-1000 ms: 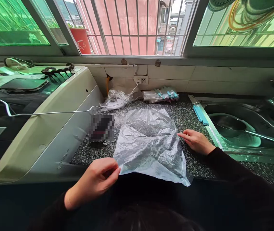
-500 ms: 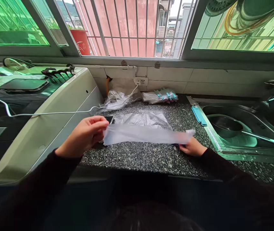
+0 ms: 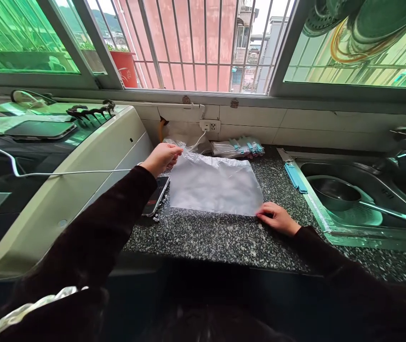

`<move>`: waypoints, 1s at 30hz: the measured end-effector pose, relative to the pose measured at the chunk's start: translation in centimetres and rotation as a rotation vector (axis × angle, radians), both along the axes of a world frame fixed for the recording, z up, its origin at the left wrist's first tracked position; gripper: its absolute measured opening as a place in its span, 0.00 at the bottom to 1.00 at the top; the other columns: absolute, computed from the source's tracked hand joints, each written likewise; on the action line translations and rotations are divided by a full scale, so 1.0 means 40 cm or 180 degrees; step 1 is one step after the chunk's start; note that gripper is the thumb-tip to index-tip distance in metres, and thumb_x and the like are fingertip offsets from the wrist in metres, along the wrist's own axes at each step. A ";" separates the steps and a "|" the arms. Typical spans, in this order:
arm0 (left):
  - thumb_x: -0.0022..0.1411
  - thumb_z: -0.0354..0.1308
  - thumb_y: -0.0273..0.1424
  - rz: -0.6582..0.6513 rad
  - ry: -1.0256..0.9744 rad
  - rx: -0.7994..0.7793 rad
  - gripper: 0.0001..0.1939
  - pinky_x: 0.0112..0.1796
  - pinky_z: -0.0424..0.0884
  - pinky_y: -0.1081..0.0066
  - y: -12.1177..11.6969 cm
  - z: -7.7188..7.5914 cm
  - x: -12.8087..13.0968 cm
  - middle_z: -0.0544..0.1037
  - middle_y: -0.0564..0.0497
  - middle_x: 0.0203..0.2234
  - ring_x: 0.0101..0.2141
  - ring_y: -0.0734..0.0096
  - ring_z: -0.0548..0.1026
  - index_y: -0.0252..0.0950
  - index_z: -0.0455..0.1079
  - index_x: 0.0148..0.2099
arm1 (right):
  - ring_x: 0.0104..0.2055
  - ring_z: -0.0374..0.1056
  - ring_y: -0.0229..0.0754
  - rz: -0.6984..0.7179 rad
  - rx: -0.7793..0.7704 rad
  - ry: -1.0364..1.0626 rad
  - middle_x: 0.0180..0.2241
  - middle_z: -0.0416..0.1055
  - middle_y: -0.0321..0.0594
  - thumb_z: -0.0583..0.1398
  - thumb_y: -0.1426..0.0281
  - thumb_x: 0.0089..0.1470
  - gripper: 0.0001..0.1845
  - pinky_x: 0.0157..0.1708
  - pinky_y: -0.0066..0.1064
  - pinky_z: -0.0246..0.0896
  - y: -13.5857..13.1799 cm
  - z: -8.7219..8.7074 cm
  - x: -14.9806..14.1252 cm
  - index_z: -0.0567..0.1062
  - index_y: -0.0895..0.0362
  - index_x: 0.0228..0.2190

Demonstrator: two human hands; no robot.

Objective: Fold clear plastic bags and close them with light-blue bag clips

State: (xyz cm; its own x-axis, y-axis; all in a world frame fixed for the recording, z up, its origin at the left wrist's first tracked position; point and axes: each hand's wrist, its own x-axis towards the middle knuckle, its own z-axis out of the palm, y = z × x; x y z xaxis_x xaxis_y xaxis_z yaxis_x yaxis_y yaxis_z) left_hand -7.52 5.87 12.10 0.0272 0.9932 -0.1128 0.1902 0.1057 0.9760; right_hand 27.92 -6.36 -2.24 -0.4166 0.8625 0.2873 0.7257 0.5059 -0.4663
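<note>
A translucent, frosted plastic bag (image 3: 215, 186) is spread over the speckled countertop (image 3: 220, 242). My left hand (image 3: 162, 157) pinches its far left corner, slightly raised. At the near right corner, my right hand (image 3: 276, 217) has thumb and fingers closed on the edge, low over the stone. Clear crinkled plastic shows along the bag's far edge; how much lies underneath is hidden. A phone (image 3: 156, 195) lies just left of the bag, partly behind my left sleeve.
Packs of clear plastic with blue strips (image 3: 238, 147) lie against the tiled wall below a power socket (image 3: 210, 126). On the right, a sink (image 3: 384, 175) holds a dark pan (image 3: 334, 190), with blue strips (image 3: 295, 178) at its rim. A white cable (image 3: 71, 172) crosses the left side.
My left hand has moved away from me and to the right, opening the narrow folded strip into a broad flat bag. My right hand has shifted slightly left with its corner.
</note>
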 end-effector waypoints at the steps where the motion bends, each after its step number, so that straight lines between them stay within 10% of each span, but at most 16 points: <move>1: 0.53 0.53 0.25 0.0015 0.0020 0.0021 0.09 0.13 0.41 0.80 0.013 -0.006 0.008 0.50 0.63 0.08 0.10 0.86 0.47 0.35 0.56 0.23 | 0.31 0.66 0.40 -0.0012 -0.0010 0.0017 0.25 0.71 0.39 0.55 0.66 0.53 0.11 0.32 0.32 0.62 0.001 -0.001 -0.002 0.75 0.54 0.25; 10: 0.57 0.52 0.28 0.0822 0.0458 0.0699 0.14 0.17 0.55 0.80 -0.016 -0.144 0.007 0.62 0.61 0.16 0.14 0.82 0.59 0.31 0.60 0.46 | 0.30 0.67 0.41 -0.0116 -0.0142 0.0284 0.24 0.71 0.40 0.55 0.64 0.53 0.13 0.32 0.33 0.63 -0.002 -0.002 -0.002 0.75 0.55 0.24; 16: 0.54 0.53 0.32 0.0561 0.0540 0.0039 0.13 0.15 0.54 0.80 -0.179 -0.290 -0.050 0.62 0.62 0.15 0.12 0.82 0.59 0.32 0.61 0.41 | 0.30 0.67 0.41 -0.0163 -0.0259 0.0347 0.24 0.71 0.40 0.55 0.63 0.52 0.13 0.31 0.33 0.62 -0.002 0.004 -0.004 0.74 0.55 0.23; 23: 0.59 0.48 0.34 0.0068 0.0647 -0.0324 0.10 0.15 0.53 0.79 -0.229 -0.329 -0.043 0.63 0.61 0.14 0.12 0.80 0.62 0.34 0.59 0.41 | 0.30 0.68 0.44 -0.0351 -0.0418 0.0674 0.26 0.72 0.41 0.55 0.60 0.52 0.13 0.34 0.36 0.63 -0.004 0.013 0.000 0.73 0.54 0.23; 30: 0.50 0.62 0.34 -0.0201 0.2825 0.1900 0.24 0.35 0.67 0.67 -0.236 -0.336 0.016 0.71 0.47 0.33 0.35 0.63 0.71 0.35 0.64 0.49 | 0.27 0.63 0.39 -0.0636 -0.0818 0.1155 0.22 0.68 0.36 0.55 0.54 0.48 0.18 0.31 0.31 0.60 -0.005 0.030 0.004 0.71 0.56 0.23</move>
State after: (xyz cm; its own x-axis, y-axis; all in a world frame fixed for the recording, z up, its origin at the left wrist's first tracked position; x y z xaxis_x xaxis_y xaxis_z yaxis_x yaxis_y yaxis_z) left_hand -6.87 -3.55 -1.33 0.2276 0.8940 0.3860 0.8458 -0.3779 0.3765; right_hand 28.10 -6.54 -1.04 -0.1481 0.9774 0.1507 0.5643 0.2087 -0.7988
